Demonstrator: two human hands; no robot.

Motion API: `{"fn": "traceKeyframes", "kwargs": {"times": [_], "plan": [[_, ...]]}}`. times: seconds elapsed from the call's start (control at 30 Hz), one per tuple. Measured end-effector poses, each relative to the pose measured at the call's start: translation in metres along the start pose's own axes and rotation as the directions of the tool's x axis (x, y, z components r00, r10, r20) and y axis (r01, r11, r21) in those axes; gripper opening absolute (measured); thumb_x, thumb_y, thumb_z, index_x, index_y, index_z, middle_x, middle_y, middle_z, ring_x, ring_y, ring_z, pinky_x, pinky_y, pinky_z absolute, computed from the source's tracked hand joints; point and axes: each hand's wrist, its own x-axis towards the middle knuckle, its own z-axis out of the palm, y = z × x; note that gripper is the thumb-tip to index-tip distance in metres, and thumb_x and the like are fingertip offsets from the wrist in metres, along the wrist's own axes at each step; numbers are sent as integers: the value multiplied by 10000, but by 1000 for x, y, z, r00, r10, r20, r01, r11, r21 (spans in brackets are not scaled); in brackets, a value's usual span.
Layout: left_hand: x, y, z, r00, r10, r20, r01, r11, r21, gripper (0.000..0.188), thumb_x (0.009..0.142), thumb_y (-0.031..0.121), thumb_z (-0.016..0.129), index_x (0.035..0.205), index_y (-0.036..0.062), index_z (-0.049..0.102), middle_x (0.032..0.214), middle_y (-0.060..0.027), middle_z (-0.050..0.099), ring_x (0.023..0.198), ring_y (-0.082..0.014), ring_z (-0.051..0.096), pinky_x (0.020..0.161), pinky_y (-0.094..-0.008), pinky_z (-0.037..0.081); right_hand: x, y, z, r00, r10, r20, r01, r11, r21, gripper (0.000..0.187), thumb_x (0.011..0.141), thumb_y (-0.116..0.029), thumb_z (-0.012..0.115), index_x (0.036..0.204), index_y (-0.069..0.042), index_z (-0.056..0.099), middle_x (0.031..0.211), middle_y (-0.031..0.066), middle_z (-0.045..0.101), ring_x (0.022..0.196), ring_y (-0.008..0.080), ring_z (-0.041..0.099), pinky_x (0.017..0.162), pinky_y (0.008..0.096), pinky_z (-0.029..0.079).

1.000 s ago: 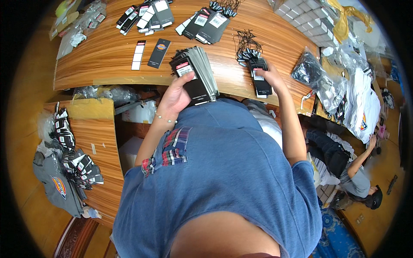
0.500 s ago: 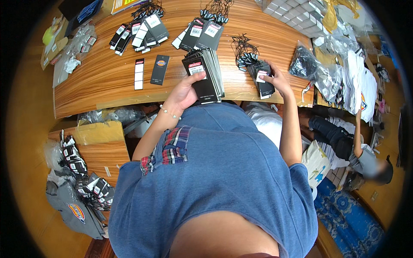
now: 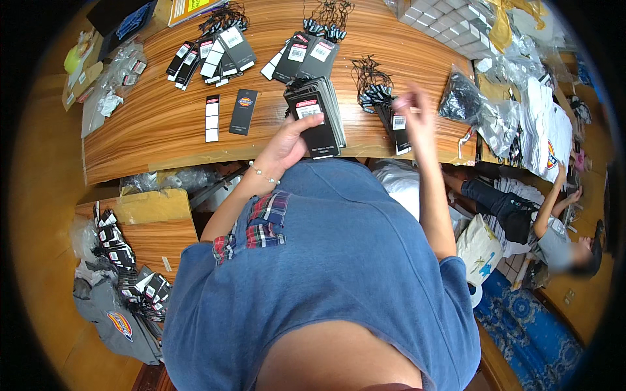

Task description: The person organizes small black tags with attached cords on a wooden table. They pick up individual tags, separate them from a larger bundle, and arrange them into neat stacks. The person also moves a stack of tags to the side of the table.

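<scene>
A thick stack of black hang tags (image 3: 321, 133) is gripped in my left hand (image 3: 291, 142), thumb across the front tag. Its lower edge is by the front edge of the table, close to my body. To the right, my right hand (image 3: 418, 112) is smeared by motion just above and beside a smaller bundle of black tags (image 3: 399, 133) with strings. Whether anything is between its fingers cannot be made out. A single dark tag (image 3: 243, 112) and a narrow white-and-black strip label (image 3: 212, 118) lie flat left of the stack.
Farther back lie two stringed tag groups, one at the left (image 3: 228, 55) and one in the middle (image 3: 304, 58). Clear plastic bags (image 3: 464, 94) and folded white garments (image 3: 538, 124) are at the right. Small white boxes (image 3: 447, 29) line the back right. Another person (image 3: 515, 208) works at far right.
My right hand has lifted off the small tag bundle, moving slightly up and blurring. My left hand keeps the stack, now a little further right. The other person's arms have shifted.
</scene>
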Motion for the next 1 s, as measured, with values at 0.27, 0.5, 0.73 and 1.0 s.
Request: {"fn": "traceKeyframes", "kwargs": {"times": [0.27, 0.5, 0.73, 1.0], "plan": [[-3, -18, 14, 998, 52, -40, -45, 987, 152, 492, 757, 94, 643, 1174, 72, 384, 1058, -23, 493, 989, -124, 482, 832, -271, 412, -31, -33, 81, 891, -84, 446, 16, 988, 154, 909, 634, -146, 741, 1314, 18, 160, 1160, 175, 428, 1110, 229, 413, 921, 326, 350], [-1, -17, -7, 994, 101, -44, -90, 975, 205, 419, 759, 171, 663, 1104, 65, 451, 999, -13, 522, 941, -114, 502, 823, -265, 406, -21, -30, 76, 772, 125, 623, -196, 980, 46, 800, 630, -63, 727, 1268, 16, 250, 1140, 150, 454, 1058, 213, 453, 908, 297, 351], [3, -15, -3, 959, 255, -126, -243, 965, 101, 282, 796, 164, 616, 1026, 63, 486, 944, -9, 532, 897, -87, 505, 786, -248, 414, -20, -34, 82, 738, 106, 666, -133, 991, -10, 889, 633, -78, 722, 1330, -5, 176, 1217, 169, 410, 1139, 230, 395, 950, 296, 302], [10, -20, -6, 961, 145, -234, -136, 989, 53, 276, 808, 200, 609, 989, 29, 490, 920, -26, 546, 859, -92, 518, 758, -243, 418, -5, -37, 78, 581, 332, 743, -391, 915, -102, 871, 654, -290, 687, 1315, 12, 207, 1259, 186, 363, 1173, 235, 357, 972, 296, 274]]}}
